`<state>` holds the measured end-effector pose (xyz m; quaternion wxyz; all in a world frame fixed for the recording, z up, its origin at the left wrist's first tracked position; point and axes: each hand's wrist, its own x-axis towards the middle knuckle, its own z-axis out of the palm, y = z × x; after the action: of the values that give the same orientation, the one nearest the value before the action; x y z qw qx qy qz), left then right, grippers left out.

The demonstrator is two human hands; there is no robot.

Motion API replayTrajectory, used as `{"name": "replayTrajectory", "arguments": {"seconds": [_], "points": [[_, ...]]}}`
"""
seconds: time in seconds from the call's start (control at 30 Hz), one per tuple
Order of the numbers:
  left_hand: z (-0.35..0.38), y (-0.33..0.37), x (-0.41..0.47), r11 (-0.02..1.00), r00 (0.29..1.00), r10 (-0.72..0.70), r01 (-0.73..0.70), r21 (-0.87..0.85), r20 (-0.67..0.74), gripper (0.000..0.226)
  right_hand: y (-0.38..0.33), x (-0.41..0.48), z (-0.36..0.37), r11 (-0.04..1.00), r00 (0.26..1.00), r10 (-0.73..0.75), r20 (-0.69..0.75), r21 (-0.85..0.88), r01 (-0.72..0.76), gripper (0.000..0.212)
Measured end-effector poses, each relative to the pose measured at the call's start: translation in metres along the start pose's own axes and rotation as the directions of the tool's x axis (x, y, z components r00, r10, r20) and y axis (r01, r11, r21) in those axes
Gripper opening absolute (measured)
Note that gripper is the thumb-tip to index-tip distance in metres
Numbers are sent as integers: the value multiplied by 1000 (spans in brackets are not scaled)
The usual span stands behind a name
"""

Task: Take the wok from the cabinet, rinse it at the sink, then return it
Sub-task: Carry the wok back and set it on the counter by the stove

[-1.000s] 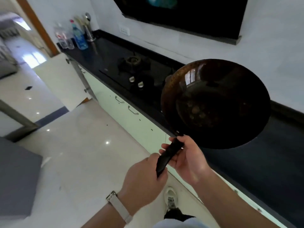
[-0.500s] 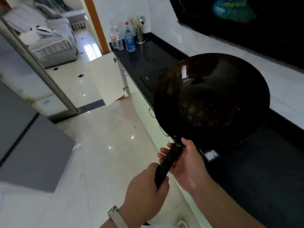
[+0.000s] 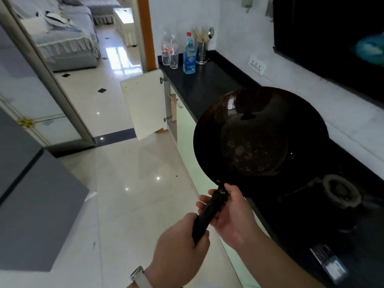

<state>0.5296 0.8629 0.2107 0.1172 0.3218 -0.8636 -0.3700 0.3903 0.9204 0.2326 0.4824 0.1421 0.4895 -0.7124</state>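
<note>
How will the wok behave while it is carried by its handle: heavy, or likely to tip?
Probably front-heavy: the wide bowl of the wok sits far beyond the handle. Likely weighty, since the left hand and right hand both grip it. It looks rigid.

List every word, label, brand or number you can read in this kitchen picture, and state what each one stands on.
No text can be read here.
Blue bottle: it carries a label, too blurred to read.
Two clear bottles: red and white labels, too small to read.
Tag on the counter by the stove burner: printed stripes only, no legible characters.
Wall socket: no markings visible.
Wok: no brand visible.
</note>
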Motion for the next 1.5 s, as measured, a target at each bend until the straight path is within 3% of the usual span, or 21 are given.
{"name": "replayTrajectory", "arguments": {"seconds": [0.23,0.67,1.2,1.5], "points": [[-71,-60,72,999,1000,23,-23,-48,19,15,4,51,105,1000,999,-14,-31,6,14,39],[-125,-97,178,998,997,70,-70,2,25,16,-22,134,191,999,1000,-15,-11,28,16,37],[-155,-98,413,993,997,60,-64,99,48,16,-145,315,279,992,999,17,51,126,-24,38],[-171,-105,511,984,988,94,-110,137,120,22,-194,376,321,987,1000,-7,-10,158,9,37]]}}
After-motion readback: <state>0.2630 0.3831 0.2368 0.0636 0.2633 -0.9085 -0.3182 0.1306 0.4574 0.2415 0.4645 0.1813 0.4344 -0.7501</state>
